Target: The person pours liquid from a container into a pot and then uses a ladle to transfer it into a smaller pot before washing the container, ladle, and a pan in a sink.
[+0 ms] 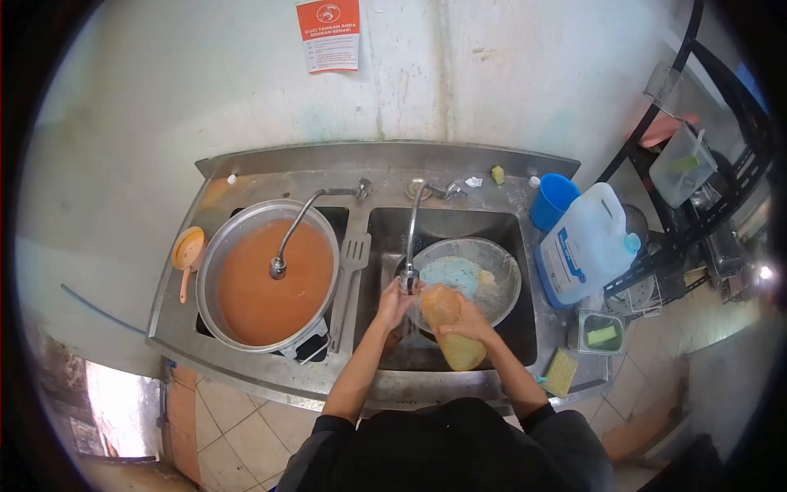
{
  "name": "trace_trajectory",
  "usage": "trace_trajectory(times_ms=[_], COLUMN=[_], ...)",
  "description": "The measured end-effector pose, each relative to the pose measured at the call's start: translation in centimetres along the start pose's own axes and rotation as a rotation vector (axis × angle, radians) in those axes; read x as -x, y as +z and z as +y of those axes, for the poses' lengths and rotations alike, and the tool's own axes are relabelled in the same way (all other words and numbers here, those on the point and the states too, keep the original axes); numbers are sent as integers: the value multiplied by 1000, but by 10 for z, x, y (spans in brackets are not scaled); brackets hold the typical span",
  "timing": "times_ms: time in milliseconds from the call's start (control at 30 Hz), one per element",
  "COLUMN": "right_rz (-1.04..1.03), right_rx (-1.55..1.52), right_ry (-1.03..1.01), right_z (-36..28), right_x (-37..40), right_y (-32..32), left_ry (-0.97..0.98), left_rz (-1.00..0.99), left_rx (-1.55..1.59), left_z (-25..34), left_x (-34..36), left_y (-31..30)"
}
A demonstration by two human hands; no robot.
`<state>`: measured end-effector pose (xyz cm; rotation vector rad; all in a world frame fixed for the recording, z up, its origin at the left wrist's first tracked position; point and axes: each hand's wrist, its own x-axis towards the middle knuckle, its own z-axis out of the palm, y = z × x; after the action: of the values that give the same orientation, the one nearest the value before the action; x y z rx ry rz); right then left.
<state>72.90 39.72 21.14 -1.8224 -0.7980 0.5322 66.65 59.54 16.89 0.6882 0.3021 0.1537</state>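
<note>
In the head view, my right hand (469,318) is wrapped round a yellowish, see-through plastic container (461,351), tilted over the front of the right sink basin (525,328). My left hand (395,307) is cupped with its fingers apart right at the mouth of the right tap (409,280), which partly covers them. Behind my hands, a round metal bowl (510,283) sits in the basin, with whitish-blue suds and a pale lump in it.
On the left stands a big pot (205,295) of orange-brown liquid under another tap (279,266). A slotted spatula (354,254) lies between the basins, an orange-handled strainer (188,248) farther left. At right are a blue cup (554,201), a jug (578,246) and a sponge (561,373).
</note>
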Motion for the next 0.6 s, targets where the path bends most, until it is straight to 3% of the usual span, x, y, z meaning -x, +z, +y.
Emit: trace_trajectory(times_ms=[33,100,167,200,233,267,300,367,400,433,467,500,533,600], right_rz=[-22,-39,108,115,360,603,606,451,442,445,529,606,599,428], right_rx=[13,30,-300,-299,-393,-482,-480,-31,-155,-153,-363,-573,-575,-163], right_ry=[30,63,30,32,6,-22,-22,-116,-89,-99,-29,51,68,34], right_z=[-8,-27,-44,-43,-39,-34,-30,-18,0,8,17,27,40,53], right_x=[1,0,-6,-11,-17,-21,-21,-17,-26,-38,-46,-49,-45,-51], right_y=[-12,-35,-54,-58,-60,-61,-56,-37,-38,-41,-40,-38,-31,-20], left_ry=[-1,24,34,-92,-220,-272,-272,-186,-180,-50,78,71,68,84], left_rz=[-5,86,61,94,127,162,158,133,122,198,280,287,247,208], left_rx=[3,-353,-477,-750,-1021,-1067,-1067,-536,-545,-827,-1105,-1103,-983,-877], left_z=[-4,-11,-5,-1,1,1,-5,-22,-23,-22,-22,-13,1,26], left_x=[-3,-7,-9,-11,-12,-12,-18,-32,-35,-36,-35,-26,-5,20], left_y=[-3,-8,-6,-5,-2,1,-8,-51,-63,-71,-82,-78,-67,-54])
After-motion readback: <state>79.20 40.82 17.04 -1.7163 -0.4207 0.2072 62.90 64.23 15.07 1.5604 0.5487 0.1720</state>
